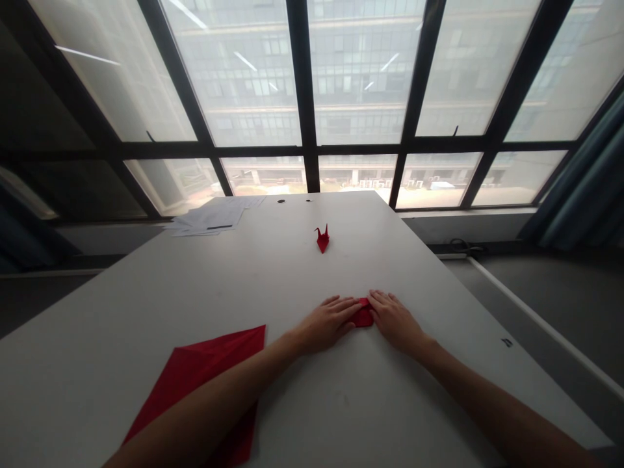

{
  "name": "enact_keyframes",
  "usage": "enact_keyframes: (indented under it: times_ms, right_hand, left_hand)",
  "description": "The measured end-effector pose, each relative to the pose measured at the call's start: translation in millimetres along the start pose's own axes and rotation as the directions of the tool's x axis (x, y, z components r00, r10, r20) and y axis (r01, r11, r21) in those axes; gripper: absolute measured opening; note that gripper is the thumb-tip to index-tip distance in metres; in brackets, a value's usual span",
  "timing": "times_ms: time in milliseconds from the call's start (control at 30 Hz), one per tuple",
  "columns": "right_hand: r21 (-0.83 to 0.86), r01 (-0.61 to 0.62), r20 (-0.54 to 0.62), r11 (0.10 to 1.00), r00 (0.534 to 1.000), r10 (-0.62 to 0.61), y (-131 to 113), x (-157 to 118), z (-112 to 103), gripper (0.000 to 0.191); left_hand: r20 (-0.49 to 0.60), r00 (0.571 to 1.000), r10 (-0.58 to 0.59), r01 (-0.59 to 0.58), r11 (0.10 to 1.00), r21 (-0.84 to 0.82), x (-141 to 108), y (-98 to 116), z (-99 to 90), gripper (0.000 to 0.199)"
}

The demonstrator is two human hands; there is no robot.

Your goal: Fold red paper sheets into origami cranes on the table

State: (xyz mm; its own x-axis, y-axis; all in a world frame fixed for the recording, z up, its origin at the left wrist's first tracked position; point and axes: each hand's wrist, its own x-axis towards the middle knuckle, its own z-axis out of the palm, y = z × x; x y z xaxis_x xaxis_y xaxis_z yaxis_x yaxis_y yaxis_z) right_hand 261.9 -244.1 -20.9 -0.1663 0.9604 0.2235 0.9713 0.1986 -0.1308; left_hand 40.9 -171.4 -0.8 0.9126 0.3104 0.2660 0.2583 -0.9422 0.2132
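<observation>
A small folded piece of red paper lies flat on the white table. My left hand rests on its left side, fingers stretched out flat. On its right edge lies my right hand, also flat with extended fingers. Both hands partly cover the paper. A larger red sheet, creased near its top, lies at the lower left, and my left forearm crosses above it. Farther back, a red paper crane stands on the table.
White papers with a dark pen on them lie at the table's far left. A small dark object is near the right edge. Large windows stand beyond the table, with curtains at both sides.
</observation>
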Motion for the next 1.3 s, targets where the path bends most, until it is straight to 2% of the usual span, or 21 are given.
enact_keyframes:
  times_ms: [167,267,367,467,600,800,900,1000,1133,1233,1300]
  right_hand:
    - [-0.003,0.001,0.038,1.0,0.999,-0.001,-0.3,0.6,2.6,0.051]
    - [0.007,-0.027,0.022,1.0,0.999,0.027,-5.8,-0.5,2.3,0.052]
    - [0.068,0.065,0.017,0.996,0.998,-0.066,-15.1,-2.4,1.0,0.055]
    - [0.146,0.123,0.066,0.982,0.989,-0.134,-22.0,-4.5,0.9,0.065]
    - [0.158,0.06,0.141,0.986,0.986,-0.083,-17.0,-5.2,3.5,0.075]
    - [0.07,-0.102,0.183,0.992,0.979,0.088,5.9,-3.4,2.7,0.073]
    - [0.059,-0.139,0.194,0.989,0.973,0.126,11.2,-3.0,0.9,0.072]
    - [0.059,-0.145,0.191,0.988,0.973,0.131,11.9,-2.5,2.9,0.07]
    - [0.044,-0.179,0.172,0.983,0.97,0.169,11.3,-2.2,9.8,0.071]
    - [0.035,-0.199,0.161,0.979,0.968,0.191,10.3,-3.0,12.0,0.071]
    - [0.029,-0.204,0.112,0.979,0.973,0.2,8.6,-3.5,10.2,0.071]
  left_hand:
    - [0.079,0.997,-0.023,0.023,1.0,-0.003,-1.0,-4.5,4.3,0.05]
    - [0.098,0.994,-0.04,0.041,0.999,-0.009,-0.8,-5.3,5.6,0.051]
    - [0.088,0.995,-0.039,0.04,0.999,-0.018,-0.1,-3.6,4.0,0.051]
    - [0.08,0.996,-0.028,0.03,0.999,-0.027,0.6,-1.6,1.3,0.051]
    - [0.094,0.995,-0.027,0.028,1.0,-0.013,0.2,-1.3,0.8,0.05]
    - [0.079,0.997,-0.005,0.004,1.0,0.014,-1.8,-5.6,5.8,0.048]
    - [0.08,0.997,0.014,-0.017,0.999,0.038,-2.4,-7.3,6.2,0.047]
    - [0.09,0.996,0.015,-0.023,0.996,0.081,-2.6,-5.6,3.7,0.046]
    - [0.094,0.994,0.054,-0.066,0.988,0.137,-3.1,5.1,-0.3,0.061]
    - [0.109,0.992,0.065,-0.077,0.991,0.113,-4.0,13.2,0.3,0.071]
    - [0.116,0.991,0.062,-0.072,0.994,0.086,-4.3,14.8,1.4,0.07]
